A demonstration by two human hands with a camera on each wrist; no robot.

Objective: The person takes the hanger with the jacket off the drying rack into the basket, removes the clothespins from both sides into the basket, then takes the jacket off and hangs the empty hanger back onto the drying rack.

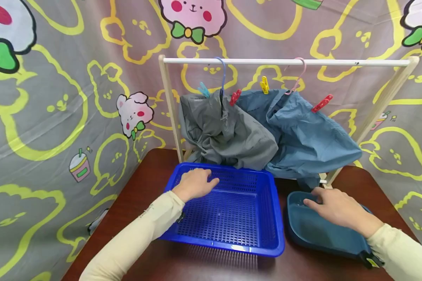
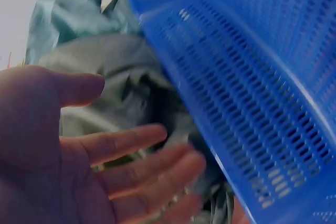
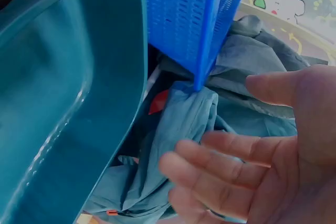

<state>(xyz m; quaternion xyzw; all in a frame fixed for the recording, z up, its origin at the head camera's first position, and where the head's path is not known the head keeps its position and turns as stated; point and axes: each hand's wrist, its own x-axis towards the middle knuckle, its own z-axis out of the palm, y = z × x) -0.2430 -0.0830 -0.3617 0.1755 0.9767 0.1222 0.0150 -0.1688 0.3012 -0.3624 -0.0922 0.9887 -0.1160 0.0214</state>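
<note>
My left hand [image 1: 195,184] hovers over the back left of a blue plastic basket [image 1: 278,218], its fingers spread and nothing in it. The basket's slotted floor shows bare. On the right, my right hand [image 1: 339,207] is above a dark teal basin [image 1: 320,232], fingers loosely bent and holding nothing. Behind the basket hangs a grey cloth garment [image 1: 228,136] on a blue hanger [image 1: 224,74]. Beside it, a blue garment [image 1: 306,136] hangs from a pink hanger [image 1: 302,72]. In the left wrist view, the fingers [image 2: 131,142] overlap the grey garment.
A white rail [image 1: 260,61] on wooden posts [image 1: 383,95] carries both hangers. Light blue [image 1: 204,89], red [image 1: 322,103] and yellow clothespins [image 1: 264,85] are clipped along the garments' tops. Patterned curtains [image 1: 56,117] enclose the brown table [image 1: 126,218].
</note>
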